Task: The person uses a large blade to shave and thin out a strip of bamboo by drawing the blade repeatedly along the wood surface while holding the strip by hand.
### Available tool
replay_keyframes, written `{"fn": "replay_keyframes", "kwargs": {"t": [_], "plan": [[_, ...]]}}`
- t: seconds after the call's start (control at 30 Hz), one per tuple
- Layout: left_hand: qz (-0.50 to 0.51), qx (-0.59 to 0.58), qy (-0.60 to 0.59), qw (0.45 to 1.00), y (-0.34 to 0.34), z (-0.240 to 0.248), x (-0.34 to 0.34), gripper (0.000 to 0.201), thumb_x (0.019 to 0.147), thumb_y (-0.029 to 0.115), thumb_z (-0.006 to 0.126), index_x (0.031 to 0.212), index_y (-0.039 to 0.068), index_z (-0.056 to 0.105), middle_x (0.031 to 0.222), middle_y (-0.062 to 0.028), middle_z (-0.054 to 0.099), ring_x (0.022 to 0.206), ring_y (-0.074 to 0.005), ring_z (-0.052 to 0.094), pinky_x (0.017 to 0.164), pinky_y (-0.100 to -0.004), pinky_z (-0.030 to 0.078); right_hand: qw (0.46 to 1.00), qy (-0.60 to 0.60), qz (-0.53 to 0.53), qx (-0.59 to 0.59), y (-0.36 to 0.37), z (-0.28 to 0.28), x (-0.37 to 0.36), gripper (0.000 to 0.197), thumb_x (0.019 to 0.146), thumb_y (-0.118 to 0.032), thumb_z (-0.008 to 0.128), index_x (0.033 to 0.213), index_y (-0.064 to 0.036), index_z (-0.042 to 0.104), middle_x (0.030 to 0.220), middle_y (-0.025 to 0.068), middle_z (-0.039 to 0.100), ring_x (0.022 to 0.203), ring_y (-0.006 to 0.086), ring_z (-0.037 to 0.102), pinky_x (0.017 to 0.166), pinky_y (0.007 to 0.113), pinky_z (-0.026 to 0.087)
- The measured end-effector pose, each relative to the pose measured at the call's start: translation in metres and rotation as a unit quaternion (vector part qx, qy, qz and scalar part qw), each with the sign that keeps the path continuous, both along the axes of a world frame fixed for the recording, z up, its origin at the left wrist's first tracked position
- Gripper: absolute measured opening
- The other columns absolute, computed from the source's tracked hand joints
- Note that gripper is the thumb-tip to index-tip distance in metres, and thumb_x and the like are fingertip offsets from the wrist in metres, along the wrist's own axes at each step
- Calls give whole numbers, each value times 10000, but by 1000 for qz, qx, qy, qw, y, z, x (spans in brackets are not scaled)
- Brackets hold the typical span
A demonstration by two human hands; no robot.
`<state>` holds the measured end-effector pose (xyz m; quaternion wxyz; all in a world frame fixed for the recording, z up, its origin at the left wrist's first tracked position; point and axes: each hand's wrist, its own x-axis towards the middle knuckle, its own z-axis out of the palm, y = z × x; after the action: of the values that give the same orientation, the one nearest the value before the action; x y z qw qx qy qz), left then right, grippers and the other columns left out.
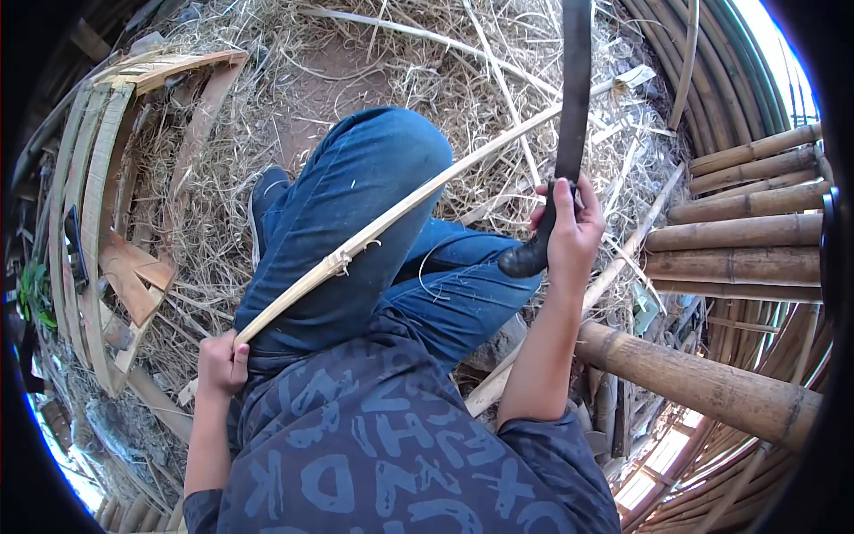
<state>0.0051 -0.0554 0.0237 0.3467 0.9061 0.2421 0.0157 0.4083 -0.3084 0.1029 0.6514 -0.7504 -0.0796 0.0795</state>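
My left hand is closed round the near end of a long pale bamboo strip. The strip runs up to the right across my raised knee, and a node with frayed fibres shows partway along it. In my right hand is a machete, gripped at its black handle. Its long dark blade points away from me, past the upper edge of the view. The blade crosses the far part of the strip; whether the two touch I cannot tell.
Curly bamboo shavings cover the ground, with loose strips among them. A wooden frame stands at left. Stacked bamboo poles lie at right, and a thick bamboo pole reaches in close to my right forearm.
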Motion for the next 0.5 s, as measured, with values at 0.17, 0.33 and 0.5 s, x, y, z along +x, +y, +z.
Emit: {"fn": "replay_keyframes", "kwargs": {"t": [0.17,0.33,0.5], "plan": [[23,-1,-23,999,1,-12,-4,539,933,424,480,592,20,378,508,-183,359,474,-407,450,458,-439,326,997,76,-13,8,2,-17,-20,342,980,-278,540,1219,-34,532,669,54,609,485,101,549,446,232,450],[16,4,-34,999,2,-8,2,532,923,417,494,585,23,377,510,-172,349,458,-382,438,460,-430,313,999,43,-16,22,-3,-9,-9,340,966,-229,569,1231,-18,537,665,24,564,509,86,532,464,234,478],[28,-9,-19,999,-1,4,-1,545,894,415,549,569,20,362,507,-157,349,454,-352,425,462,-409,300,998,-4,-23,-61,-8,15,9,360,937,-201,615,1239,-16,553,703,27,594,509,57,533,428,202,432]]}}
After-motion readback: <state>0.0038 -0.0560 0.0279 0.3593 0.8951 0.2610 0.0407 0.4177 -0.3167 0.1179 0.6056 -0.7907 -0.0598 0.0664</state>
